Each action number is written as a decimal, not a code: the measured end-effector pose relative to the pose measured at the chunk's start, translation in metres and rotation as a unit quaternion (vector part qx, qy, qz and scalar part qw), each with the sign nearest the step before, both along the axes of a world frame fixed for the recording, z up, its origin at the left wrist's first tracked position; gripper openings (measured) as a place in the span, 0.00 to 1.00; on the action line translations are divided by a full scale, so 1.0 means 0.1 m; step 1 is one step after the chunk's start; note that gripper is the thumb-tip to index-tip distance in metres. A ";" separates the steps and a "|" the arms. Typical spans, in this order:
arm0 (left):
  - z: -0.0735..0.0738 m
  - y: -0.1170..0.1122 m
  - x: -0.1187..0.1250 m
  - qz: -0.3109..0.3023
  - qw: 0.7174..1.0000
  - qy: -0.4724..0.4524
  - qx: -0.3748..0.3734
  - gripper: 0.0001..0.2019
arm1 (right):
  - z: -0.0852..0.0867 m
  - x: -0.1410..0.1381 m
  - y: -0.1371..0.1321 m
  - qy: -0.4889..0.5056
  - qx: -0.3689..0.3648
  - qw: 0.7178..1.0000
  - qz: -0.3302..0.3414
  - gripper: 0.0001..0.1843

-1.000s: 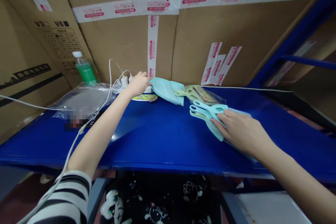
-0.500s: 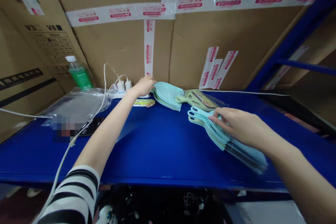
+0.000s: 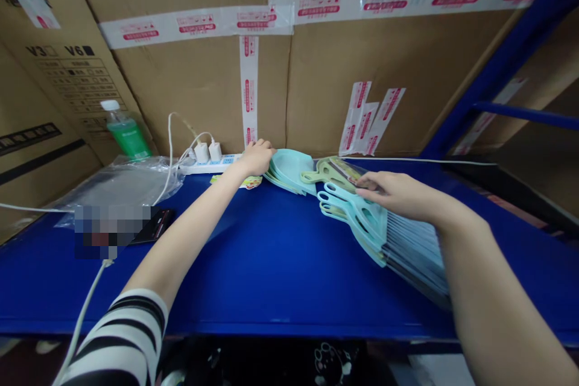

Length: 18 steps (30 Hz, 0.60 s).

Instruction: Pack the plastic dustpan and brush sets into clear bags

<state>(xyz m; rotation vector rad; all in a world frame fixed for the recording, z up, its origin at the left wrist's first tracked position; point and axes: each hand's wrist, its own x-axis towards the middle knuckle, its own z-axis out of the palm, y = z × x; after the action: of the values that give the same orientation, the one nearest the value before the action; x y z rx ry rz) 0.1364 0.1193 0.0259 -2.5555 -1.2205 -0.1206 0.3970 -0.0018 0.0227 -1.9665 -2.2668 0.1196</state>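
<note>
My left hand is at the back left edge of a stack of light blue and green dustpans, its fingers curled over the rim. My right hand has thumb and fingers pinched at the right end of a pale green hand brush in clear packaging with a printed card; the fingertips partly hide the contact. Just below that hand lies a pile of light blue and green hand brushes, handles to the left and grey-blue bristles to the right. My right forearm covers the bristle ends.
Behind the blue tabletop stands a taped cardboard wall. At the left are a green bottle, clear plastic film, a power strip with chargers, and a white cable. A blue metal post rises at the right.
My right hand has left the brush pile and moved up to the wrapped green brush. The brush bristles have come to rest. My left hand stays at the dustpans; the view has shifted slightly.
</note>
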 end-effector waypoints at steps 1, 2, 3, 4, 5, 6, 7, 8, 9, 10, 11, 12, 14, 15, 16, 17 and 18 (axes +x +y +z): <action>0.00 -0.04 0.05 -0.002 1.000 0.000 0.004 0.22 | -0.01 0.00 -0.02 0.002 -0.003 1.000 0.008 0.25; 0.00 -0.09 0.12 -0.007 1.000 0.000 0.007 0.21 | -0.02 0.01 -0.04 0.004 -0.007 1.000 0.016 0.27; 0.00 -0.13 0.20 -0.013 1.000 0.000 0.008 0.20 | -0.03 0.01 -0.07 0.005 -0.013 1.000 0.025 0.29; -0.01 -0.17 0.29 -0.023 1.000 0.004 0.004 0.19 | -0.03 0.02 -0.08 0.004 -0.018 0.999 0.034 0.31; -0.03 -0.20 0.39 -0.036 0.999 0.010 -0.004 0.17 | -0.04 0.02 -0.10 0.002 -0.022 0.999 0.042 0.32; -0.04 -0.23 0.49 -0.048 0.999 0.017 -0.013 0.15 | -0.05 0.03 -0.11 -0.001 -0.024 0.998 0.050 0.33; -0.07 -0.24 0.59 -0.058 0.998 0.025 -0.023 0.15 | -0.06 0.03 -0.13 -0.004 -0.028 0.998 0.057 0.35; -0.09 -0.25 0.69 -0.064 0.997 0.031 -0.031 0.15 | -0.07 0.02 -0.14 -0.006 -0.032 0.998 0.062 0.36; -0.12 -0.25 0.77 -0.066 0.996 0.037 -0.038 0.15 | -0.07 0.02 -0.15 -0.008 -0.036 0.997 0.065 0.37; -0.14 -0.24 0.85 -0.068 0.996 0.040 -0.044 0.16 | -0.07 0.01 -0.16 -0.009 -0.041 0.997 0.066 0.39; -0.16 -0.23 0.91 -0.069 0.996 0.042 -0.048 0.16 | -0.07 -0.01 -0.18 -0.009 -0.046 0.997 0.068 0.41; -0.18 -0.22 0.96 -0.070 0.995 0.042 -0.050 0.16 | -0.07 -0.03 -0.20 -0.009 -0.052 0.996 0.073 0.42; -0.21 -0.21 1.02 -0.072 0.996 0.038 -0.047 0.14 | -0.06 -0.06 -0.25 -0.002 -0.061 0.994 0.090 0.45; -0.23 -0.21 1.04 -0.073 0.996 0.034 -0.042 0.13 | -0.06 -0.08 -0.27 0.000 -0.065 0.993 0.102 0.46; -0.23 -0.21 1.04 -0.073 0.996 0.029 -0.035 0.13 | -0.06 -0.10 -0.30 0.001 -0.068 0.991 0.112 0.47; -0.24 -0.22 1.03 -0.072 0.997 0.023 -0.027 0.13 | -0.06 -0.11 -0.32 0.000 -0.069 0.990 0.120 0.48; -0.24 -0.23 1.00 -0.070 0.997 0.017 -0.017 0.14 | -0.07 -0.12 -0.34 -0.003 -0.068 0.990 0.126 0.48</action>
<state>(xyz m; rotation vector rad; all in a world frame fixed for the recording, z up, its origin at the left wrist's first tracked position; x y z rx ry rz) 0.2369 0.0958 0.0021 -2.6600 -1.0406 -0.0856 0.3852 -0.0354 0.0161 -1.7309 -2.5643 0.3020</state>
